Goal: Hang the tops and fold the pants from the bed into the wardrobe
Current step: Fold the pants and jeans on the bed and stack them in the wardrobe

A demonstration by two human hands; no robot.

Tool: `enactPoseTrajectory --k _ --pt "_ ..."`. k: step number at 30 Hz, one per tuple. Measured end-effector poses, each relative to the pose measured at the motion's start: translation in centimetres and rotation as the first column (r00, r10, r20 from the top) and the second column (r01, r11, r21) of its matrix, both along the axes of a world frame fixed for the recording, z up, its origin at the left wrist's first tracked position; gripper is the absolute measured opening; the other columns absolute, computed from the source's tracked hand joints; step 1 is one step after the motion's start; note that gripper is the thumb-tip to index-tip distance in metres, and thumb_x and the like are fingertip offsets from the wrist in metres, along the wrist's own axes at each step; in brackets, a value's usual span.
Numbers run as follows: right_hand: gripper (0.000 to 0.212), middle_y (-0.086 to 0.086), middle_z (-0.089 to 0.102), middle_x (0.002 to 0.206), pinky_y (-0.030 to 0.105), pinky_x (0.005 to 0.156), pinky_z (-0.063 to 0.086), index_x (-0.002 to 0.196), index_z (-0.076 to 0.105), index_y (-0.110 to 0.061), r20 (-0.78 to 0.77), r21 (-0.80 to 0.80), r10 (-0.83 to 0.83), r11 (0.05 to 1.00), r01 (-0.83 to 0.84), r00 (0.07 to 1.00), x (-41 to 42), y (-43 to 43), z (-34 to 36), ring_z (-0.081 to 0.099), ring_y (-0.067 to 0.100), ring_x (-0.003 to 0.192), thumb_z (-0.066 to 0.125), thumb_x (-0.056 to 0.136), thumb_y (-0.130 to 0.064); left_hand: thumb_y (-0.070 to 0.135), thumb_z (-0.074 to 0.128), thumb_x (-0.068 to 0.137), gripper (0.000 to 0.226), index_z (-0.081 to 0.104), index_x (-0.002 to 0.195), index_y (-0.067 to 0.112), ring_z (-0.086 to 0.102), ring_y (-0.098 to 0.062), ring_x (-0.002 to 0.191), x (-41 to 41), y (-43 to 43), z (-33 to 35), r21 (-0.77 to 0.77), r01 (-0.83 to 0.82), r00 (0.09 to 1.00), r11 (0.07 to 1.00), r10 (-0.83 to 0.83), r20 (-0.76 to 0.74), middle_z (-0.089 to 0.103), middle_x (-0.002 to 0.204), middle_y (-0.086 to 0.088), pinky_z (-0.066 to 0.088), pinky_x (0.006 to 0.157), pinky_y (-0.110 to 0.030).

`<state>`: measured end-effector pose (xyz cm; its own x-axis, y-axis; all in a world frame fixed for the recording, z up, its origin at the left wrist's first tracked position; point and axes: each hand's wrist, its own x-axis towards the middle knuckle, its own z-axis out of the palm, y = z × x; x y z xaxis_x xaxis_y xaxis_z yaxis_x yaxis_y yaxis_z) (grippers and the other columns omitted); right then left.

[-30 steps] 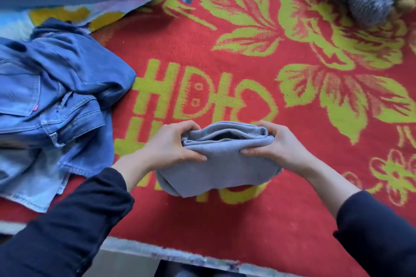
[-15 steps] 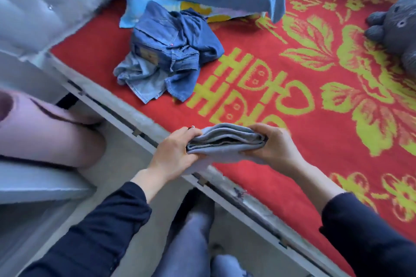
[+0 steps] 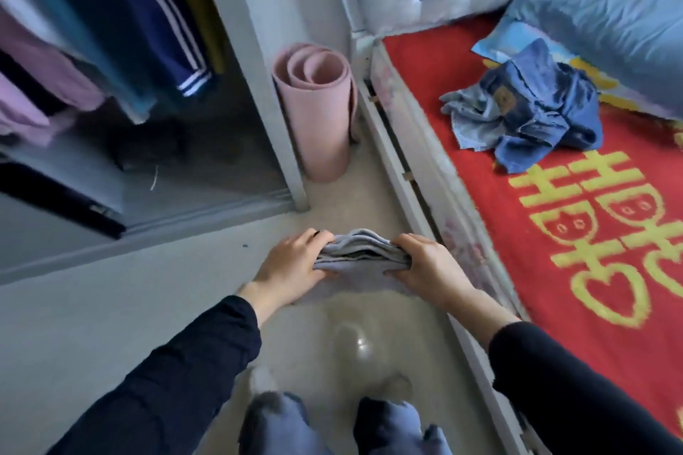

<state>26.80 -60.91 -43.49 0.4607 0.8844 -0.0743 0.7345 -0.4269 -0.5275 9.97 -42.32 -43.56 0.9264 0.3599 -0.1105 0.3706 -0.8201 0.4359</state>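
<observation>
Now fingers (image 3: 318, 237) of the left hand (image 3: 292, 270) curl over one end of the folded grey pants (image 3: 360, 251), thumb beneath; the right hand (image 3: 430, 270) grips the other end likewise. Held between both hands, the bundle hangs over the floor (image 3: 111, 307), just beside the bed (image 3: 425, 174). Crumpled jeans (image 3: 532, 111) lie on the red blanket (image 3: 480, 196), the open wardrobe (image 3: 229, 66) stands to the left, and a rolled pink mat (image 3: 318, 111) is propped between wardrobe and bed.

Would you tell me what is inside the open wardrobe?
Hanging tops: pink, teal, navy with white stripes. The wardrobe floor shows below; anything behind the clothes is hidden.
</observation>
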Motion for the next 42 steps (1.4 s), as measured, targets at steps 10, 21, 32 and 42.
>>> enactPoseTrajectory --k 10,21,32,42 --pt "0.029 0.010 0.066 0.089 0.032 0.065 0.040 0.097 0.063 -0.007 -0.038 -0.030 0.172 0.984 -0.173 0.984 -16.4 25.4 -2.3 0.061 0.035 0.083 0.074 0.072 -0.016 0.033 0.076 0.076 0.044 0.057 0.112 0.015 0.058 -0.027 0.095 -19.8 20.3 -2.9 -0.017 -0.250 0.968 0.968 0.250 0.022 0.061 0.104 -0.004 0.039 0.071 -0.032" --pt "0.037 0.005 0.064 0.092 0.036 0.063 0.044 0.097 0.058 -0.012 -0.002 -0.067 0.217 0.974 -0.217 0.976 -20.8 43.2 -9.7 0.059 0.033 0.085 0.079 0.072 -0.030 0.036 0.078 0.076 0.053 0.054 0.119 0.014 0.058 -0.027 0.101 -24.4 37.5 -10.2 -0.013 -0.307 0.951 0.952 0.308 0.021 0.060 0.113 -0.005 0.040 0.077 -0.032" --pt "0.041 0.007 0.064 0.112 0.036 0.076 0.047 0.118 0.059 -0.012 0.028 -0.080 0.278 0.958 -0.275 0.960 -16.9 60.6 -27.1 0.058 0.032 0.105 0.068 0.078 -0.016 0.027 0.081 0.071 0.047 0.059 0.108 0.008 0.060 -0.035 0.087 -20.7 53.8 -27.5 0.039 -0.354 0.934 0.934 0.355 -0.027 0.062 0.096 -0.011 0.045 0.075 -0.039" --pt "0.030 0.009 0.070 0.090 0.036 0.069 0.051 0.101 0.067 -0.014 0.102 0.083 0.182 0.978 -0.190 0.978 -10.5 77.9 -41.9 0.066 0.032 0.086 0.074 0.072 -0.017 0.056 0.065 0.073 0.049 0.054 0.110 0.028 0.062 -0.022 0.092 -14.9 72.9 -43.8 0.093 -0.291 0.943 0.952 0.269 0.197 0.064 0.106 0.005 0.051 0.070 -0.036"
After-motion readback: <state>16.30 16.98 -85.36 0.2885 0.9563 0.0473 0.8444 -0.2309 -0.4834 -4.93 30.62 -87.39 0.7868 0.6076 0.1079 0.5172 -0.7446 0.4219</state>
